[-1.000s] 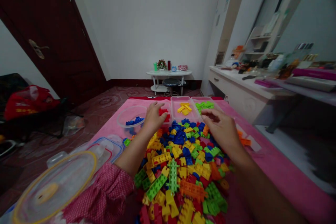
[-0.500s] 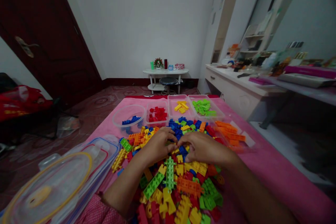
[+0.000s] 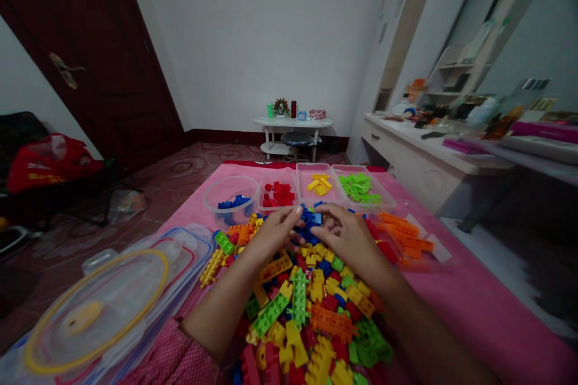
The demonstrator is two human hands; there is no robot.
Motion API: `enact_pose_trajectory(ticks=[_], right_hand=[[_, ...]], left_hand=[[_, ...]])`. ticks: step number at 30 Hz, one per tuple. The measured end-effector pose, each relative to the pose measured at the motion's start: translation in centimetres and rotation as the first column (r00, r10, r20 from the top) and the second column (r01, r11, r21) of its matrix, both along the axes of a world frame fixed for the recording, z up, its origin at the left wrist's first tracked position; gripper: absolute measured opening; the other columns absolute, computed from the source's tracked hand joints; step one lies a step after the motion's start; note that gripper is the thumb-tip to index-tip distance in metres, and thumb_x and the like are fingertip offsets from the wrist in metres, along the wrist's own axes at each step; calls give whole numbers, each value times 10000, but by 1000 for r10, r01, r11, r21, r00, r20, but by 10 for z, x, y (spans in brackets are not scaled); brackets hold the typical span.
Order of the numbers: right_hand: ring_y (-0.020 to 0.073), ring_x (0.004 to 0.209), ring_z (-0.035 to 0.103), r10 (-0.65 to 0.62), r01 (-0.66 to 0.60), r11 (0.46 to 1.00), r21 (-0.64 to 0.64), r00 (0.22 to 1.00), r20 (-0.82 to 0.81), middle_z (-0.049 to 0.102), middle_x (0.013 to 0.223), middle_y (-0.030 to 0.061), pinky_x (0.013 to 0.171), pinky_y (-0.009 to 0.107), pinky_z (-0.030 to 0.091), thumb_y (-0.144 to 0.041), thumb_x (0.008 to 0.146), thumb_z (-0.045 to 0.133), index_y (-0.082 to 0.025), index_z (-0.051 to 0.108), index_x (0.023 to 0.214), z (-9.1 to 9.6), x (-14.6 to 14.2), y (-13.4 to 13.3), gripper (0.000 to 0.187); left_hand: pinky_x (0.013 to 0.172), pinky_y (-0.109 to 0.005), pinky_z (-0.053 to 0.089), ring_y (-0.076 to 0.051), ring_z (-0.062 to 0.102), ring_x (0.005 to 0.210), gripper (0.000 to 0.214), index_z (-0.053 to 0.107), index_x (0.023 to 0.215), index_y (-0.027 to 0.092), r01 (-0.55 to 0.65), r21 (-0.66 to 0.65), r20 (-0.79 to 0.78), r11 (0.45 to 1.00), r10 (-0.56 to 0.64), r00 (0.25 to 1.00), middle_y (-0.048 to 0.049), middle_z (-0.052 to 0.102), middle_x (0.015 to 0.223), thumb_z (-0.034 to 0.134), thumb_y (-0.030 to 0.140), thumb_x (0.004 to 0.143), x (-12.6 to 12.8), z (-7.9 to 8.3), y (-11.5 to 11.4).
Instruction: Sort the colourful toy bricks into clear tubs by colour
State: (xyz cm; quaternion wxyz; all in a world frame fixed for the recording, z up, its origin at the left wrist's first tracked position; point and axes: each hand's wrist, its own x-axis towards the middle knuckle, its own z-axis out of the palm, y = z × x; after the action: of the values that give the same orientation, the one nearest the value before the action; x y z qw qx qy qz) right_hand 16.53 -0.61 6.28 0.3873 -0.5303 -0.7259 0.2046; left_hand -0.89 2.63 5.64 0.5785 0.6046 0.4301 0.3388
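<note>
The left hand (image 3: 274, 233) and right hand (image 3: 351, 233) have moved forward to blue bricks (image 3: 309, 222) at the far edge of the pile (image 3: 298, 298), fingers (image 3: 335, 213) half-curled, any hold unclear, where a light pinch should best free single bricks.

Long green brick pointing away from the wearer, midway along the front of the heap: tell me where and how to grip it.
Probably pinch the long green brick across its long sides, around mid-length, coming straight down from above. It lies studs up on the pile, its top uncovered, while the orange brick crowds its near right end.
</note>
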Motion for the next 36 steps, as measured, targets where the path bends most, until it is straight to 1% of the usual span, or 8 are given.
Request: enact_pose_trajectory(ticks=[3,7,11,14,17,25,33,36], right_hand=[[144,854,609,77,-71,996,53,990,-116,614,1087,64,740,269,506,-197,788,544,-208,533,1223,-6,-11,1,435],[192,1168,500,58,-67,991,118,995,83,542,1270,104,1002,365,396,-153,818,466,-173,532,1240,-27,-8,12,427],[225,1330,333,102,-118,993,15,908,405,393,1438,112,1101,419,252,-57,743,457,-171,397,1382,-47,-1,22,651],[223,1252,424,126,-126,991,-37,840,529,453,1373,90,1049,395,304,-55,760,450,-228,480,1322,-47,-1,20,588],[207,1071,532,105,-98,994,-41,834,542,550,1170,72,928,337,384,-114,770,522,-252,611,1140,-38,-1,14,405],[154,727,582,137,-91,988,-124,890,434,632,762,11,661,241,392,-83,741,494,-196,655,833,-33,13,18,218],[216,1019,563,141,-117,990,-79,831,539,611,1078,66,876,312,387,-135,745,590,-243,595,1165,-36,8,11,434],[231,1051,548,127,-98,992,-82,817,562,610,1092,71,901,332,378,-161,759,593,-230,582,1172,-36,8,8,419]], left_hand=[[465,-189,451,-129,623,645,553,561,1150,205,159,-330,310,930,-52,949,-78,633,944,486,624,797,2,3,-1],[385,-112,329,-52,528,521,355,633,963,131,44,-416,361,908,120,925,-59,638,813,622,436,783,-5,-3,9],[414,-130,367,-62,546,539,242,651,918,125,-70,-383,356,921,217,909,-56,645,795,656,308,759,-10,-12,19],[450,-143,411,-70,573,572,238,663,914,130,-124,-336,309,934,233,922,-52,648,825,663,294,741,-11,-12,20],[451,-145,409,-71,574,579,255,671,899,130,-104,-311,300,945,201,933,-49,646,832,682,308,716,-10,-10,18],[453,-147,400,-75,570,582,275,659,893,135,-106,-298,291,949,196,937,-61,652,835,704,325,699,-10,-10,16],[464,-161,388,-76,546,583,289,653,897,147,-111,-238,232,965,168,958,-46,628,845,668,361,703,-10,-10,18],[513,-182,388,-95,541,592,224,676,802,152,-114,6,30,993,114,993,-34,645,773,639,355,715,-14,-15,21]])
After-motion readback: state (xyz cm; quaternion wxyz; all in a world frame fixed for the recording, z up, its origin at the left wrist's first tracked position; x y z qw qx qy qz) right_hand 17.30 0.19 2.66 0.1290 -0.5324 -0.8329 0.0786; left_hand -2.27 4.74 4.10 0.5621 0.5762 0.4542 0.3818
